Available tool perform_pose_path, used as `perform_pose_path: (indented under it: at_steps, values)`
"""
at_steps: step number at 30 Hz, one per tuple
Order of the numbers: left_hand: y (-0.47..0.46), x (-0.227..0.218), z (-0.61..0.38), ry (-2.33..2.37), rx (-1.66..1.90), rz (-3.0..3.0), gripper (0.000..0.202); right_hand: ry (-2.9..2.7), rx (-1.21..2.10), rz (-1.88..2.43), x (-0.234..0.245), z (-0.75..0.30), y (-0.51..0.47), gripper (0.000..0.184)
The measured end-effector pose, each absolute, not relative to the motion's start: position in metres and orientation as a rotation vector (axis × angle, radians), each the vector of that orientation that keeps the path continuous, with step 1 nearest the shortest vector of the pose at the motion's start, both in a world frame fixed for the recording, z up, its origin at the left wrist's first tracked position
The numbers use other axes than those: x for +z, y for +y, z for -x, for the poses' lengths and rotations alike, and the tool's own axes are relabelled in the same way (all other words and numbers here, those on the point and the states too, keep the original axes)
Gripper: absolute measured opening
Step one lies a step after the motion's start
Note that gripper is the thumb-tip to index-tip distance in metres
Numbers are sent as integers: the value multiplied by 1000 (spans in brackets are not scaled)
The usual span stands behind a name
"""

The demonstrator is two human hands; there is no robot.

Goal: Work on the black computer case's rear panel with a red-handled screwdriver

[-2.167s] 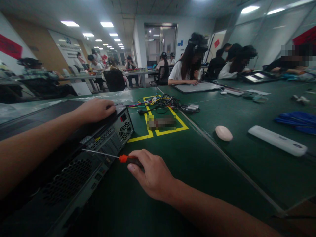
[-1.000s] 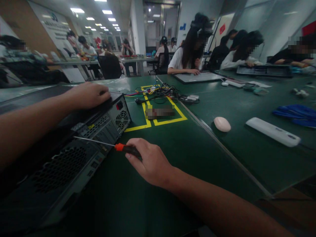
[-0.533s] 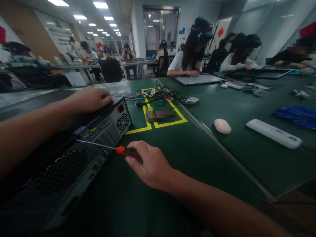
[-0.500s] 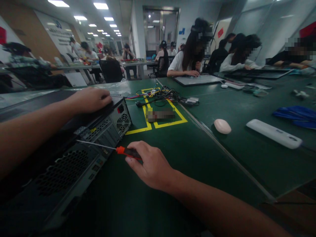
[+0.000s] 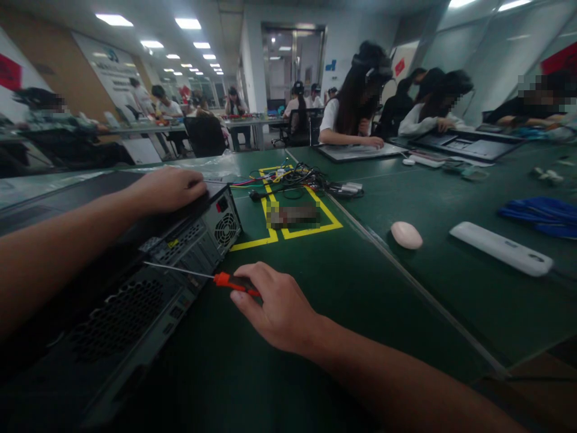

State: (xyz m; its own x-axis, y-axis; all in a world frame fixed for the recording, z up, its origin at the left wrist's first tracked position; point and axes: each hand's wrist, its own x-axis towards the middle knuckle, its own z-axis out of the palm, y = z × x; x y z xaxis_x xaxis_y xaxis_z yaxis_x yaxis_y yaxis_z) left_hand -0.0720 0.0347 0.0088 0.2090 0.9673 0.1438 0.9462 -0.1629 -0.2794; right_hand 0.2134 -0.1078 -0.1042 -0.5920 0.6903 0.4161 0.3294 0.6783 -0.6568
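Observation:
A black computer case [image 5: 108,186] lies at the left, its grey rear panel [image 5: 205,231] with vents and ports turned towards the right. My left hand [image 5: 178,187] is on its upper face near the far corner, with bent fingers holding there; some fingertips are hidden. In front of the rear panel, my right hand [image 5: 274,304] is closed round the orange-and-black handle of a screwdriver [image 5: 229,281]. The thin shaft points left, and its tip is by the edge of the case above a honeycomb vent; whether it touches a screw cannot be made out.
On the green table [image 5: 360,313] are bundled cables [image 5: 306,177], a blurred-out item [image 5: 295,215] inside yellow tape [image 5: 311,231], a pale rounded object [image 5: 406,235], a long white device [image 5: 500,248] and blue material [image 5: 541,215]. Across it, a co-worker [image 5: 351,102] leans over a flat panel [image 5: 360,151].
The view has shifted slightly. Both hands keep nearly the same places, and the screwdriver stays in my right hand with its tip by the case. The co-worker's hand opposite has moved to the right.

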Motion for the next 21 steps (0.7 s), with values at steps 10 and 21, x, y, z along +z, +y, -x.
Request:
perform_pose_path:
  at_steps: [10, 21]
  values:
    - [34, 9, 72, -1758, 90, 2181, 48, -2237, 679, 787, -103, -213, -108, 28]
    - [31, 13, 67, -1817, 134, 2163, 49, -2227, 747, 811, -100, -213, -110, 27]
